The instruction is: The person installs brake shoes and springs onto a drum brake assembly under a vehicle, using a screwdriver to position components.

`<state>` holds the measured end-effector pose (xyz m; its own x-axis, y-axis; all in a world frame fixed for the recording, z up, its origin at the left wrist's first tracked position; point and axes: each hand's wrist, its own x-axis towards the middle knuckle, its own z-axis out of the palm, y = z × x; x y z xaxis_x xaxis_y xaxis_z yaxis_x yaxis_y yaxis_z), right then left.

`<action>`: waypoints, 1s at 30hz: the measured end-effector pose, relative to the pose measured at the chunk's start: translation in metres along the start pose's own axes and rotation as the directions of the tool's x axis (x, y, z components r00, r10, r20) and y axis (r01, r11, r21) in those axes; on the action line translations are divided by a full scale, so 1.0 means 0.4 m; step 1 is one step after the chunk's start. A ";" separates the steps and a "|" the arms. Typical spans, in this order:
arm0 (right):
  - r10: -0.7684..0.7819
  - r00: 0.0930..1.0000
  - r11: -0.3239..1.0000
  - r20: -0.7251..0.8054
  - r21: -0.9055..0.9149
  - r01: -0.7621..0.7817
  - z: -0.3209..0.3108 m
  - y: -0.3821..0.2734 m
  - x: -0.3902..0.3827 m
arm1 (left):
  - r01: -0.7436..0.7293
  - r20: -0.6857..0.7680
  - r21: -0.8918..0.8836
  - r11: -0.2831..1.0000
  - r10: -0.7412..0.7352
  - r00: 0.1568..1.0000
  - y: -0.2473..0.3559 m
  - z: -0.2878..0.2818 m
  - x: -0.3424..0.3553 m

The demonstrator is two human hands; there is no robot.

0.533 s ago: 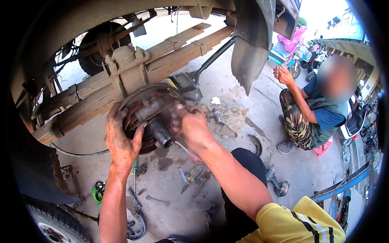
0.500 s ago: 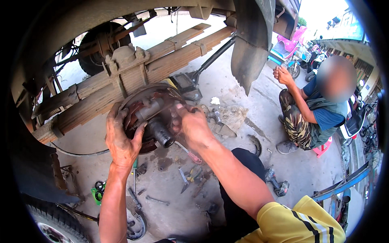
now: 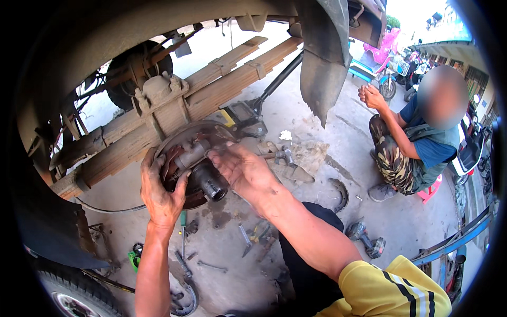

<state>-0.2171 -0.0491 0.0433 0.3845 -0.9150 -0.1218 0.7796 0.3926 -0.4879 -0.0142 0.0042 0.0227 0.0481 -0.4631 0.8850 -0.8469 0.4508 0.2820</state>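
Note:
A rusty brake backing plate (image 3: 182,145) with a grey axle spindle (image 3: 212,186) sticks out from under a vehicle, below the leaf spring (image 3: 174,108). My left hand (image 3: 160,191), dark with grease, grips the plate's lower left edge and the brake parts there. My right hand (image 3: 244,171) is held flat with fingers spread, just right of the spindle and against the plate's right side. It holds nothing that I can see.
Hand tools (image 3: 248,238) and a brake shoe (image 3: 182,301) lie on the oily concrete below. A power tool (image 3: 364,238) lies to the right. A person (image 3: 417,142) squats at right by a mudflap (image 3: 325,74). A tyre (image 3: 74,296) is at lower left.
My right hand has come off the plate's upper right and opened flat beside the spindle. My left hand keeps its hold on the left edge.

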 end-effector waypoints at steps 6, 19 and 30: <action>0.142 0.990 0.983 0.017 0.118 -0.143 -0.008 -0.003 0.017 | 0.103 0.005 -0.109 0.989 -0.103 0.995 -0.013 0.009 -0.017; 0.190 0.978 0.980 0.087 0.033 -0.194 -0.043 -0.007 0.031 | -0.257 0.123 0.292 0.921 0.230 0.965 -0.004 -0.023 0.021; 0.204 0.978 0.978 0.042 0.047 -0.205 -0.035 -0.007 0.026 | -0.216 0.140 0.225 0.950 0.188 0.972 -0.001 -0.015 0.027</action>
<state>-0.2222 -0.0608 0.0311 0.5554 -0.8113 -0.1825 0.7063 0.5760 -0.4114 -0.0103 0.0035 0.0342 -0.1861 -0.4721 0.8617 -0.9342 0.3567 -0.0063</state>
